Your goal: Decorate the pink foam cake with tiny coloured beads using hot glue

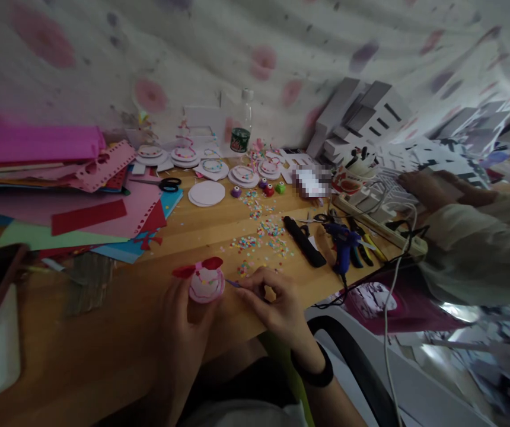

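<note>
Down at the near edge of the wooden tabletop, the left hand is grasping a small pink paper cake with red petal pieces on top, fingers curled around its side. The right hand is sitting just right of it, its grip pinching a thin purple-tipped stick whose tip is touching the cake's right edge. A black band is circling the right wrist.

Just beyond the hands, loose coloured confetti is lying scattered across the wood. Farther back, a plain white paper disc is resting near small punch tools in purple, red and green, and decorated paper discs are lining the far edge beside a clear bottle with a green label. Black-handled scissors are lying left of the white disc, touching a wide stack of coloured paper sheets that is filling the left side.

To the right, a blue glue gun is standing near a long black case and a white power strip. At the far right, another person's hand is resting on printed paper, its pale sleeve stretching toward the near right.
</note>
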Demonstrator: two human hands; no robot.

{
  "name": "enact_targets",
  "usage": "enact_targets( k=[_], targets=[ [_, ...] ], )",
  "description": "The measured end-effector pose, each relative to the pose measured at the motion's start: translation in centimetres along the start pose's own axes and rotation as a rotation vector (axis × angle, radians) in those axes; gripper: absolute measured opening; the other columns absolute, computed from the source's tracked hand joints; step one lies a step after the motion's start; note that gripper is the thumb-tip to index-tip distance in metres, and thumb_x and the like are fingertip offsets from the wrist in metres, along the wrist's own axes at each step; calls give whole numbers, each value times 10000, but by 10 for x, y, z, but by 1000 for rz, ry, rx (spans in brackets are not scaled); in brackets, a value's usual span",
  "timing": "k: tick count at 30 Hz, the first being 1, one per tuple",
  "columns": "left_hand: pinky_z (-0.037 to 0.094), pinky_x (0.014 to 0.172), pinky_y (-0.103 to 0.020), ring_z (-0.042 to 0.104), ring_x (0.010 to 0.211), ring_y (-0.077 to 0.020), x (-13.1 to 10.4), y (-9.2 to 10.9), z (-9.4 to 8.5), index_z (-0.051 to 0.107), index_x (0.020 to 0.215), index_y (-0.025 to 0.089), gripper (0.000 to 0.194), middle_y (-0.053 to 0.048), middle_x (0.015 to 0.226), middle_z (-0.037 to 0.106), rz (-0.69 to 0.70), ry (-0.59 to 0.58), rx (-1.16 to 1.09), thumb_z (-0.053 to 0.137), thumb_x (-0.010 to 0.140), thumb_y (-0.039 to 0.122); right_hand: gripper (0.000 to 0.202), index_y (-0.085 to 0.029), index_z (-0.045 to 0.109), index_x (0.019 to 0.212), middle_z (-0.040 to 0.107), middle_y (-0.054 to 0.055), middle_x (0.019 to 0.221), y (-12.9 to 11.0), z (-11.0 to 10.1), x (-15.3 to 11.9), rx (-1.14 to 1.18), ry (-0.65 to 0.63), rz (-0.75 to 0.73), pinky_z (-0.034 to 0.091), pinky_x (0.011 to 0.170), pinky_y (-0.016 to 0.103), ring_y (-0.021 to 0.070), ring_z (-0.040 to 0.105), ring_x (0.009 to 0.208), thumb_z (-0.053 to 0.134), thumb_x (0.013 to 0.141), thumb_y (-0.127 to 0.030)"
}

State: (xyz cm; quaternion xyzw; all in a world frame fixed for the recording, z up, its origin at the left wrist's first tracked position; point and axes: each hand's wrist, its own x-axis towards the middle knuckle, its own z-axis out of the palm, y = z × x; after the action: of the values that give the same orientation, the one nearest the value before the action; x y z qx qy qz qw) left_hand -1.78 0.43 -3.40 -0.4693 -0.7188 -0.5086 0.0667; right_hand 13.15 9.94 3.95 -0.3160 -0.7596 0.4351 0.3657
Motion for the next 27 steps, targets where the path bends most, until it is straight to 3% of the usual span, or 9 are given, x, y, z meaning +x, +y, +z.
enact_targets(
  k=[9, 16, 27],
  targets=[
    [551, 940, -476, 680, 1102, -301, -2, -8, 2, 634, 1239, 211, 480, -137, 1154, 726, -46, 12, -1, 735, 819, 421, 209, -201, 670, 752, 579, -15, 629, 4, 1, 2, 13, -33, 1, 394, 556, 267, 125, 481, 581, 689, 900, -347],
    [526, 992, -466, 665, 1142, -279, -3, -8, 2, 605, 1304, 246, 521, -117, 1239, 712, -93, -11, -55, 746, 817, 368, 191, -209, 685, 767, 596, -13, 635, 7, 2, 4, 31, -55, -6, 387, 554, 269, 130, 491, 582, 692, 901, -345],
    [536, 983, -467, 676, 1114, -285, -7, -9, 2, 656, 1216, 244, 473, -103, 1198, 725, -198, -16, -95, 755, 791, 427, 158, -212, 690, 797, 657, 4, 684, 3, 2, 5, -60, -58, -77, 423, 579, 271, 139, 548, 622, 660, 928, -295]
  ],
)
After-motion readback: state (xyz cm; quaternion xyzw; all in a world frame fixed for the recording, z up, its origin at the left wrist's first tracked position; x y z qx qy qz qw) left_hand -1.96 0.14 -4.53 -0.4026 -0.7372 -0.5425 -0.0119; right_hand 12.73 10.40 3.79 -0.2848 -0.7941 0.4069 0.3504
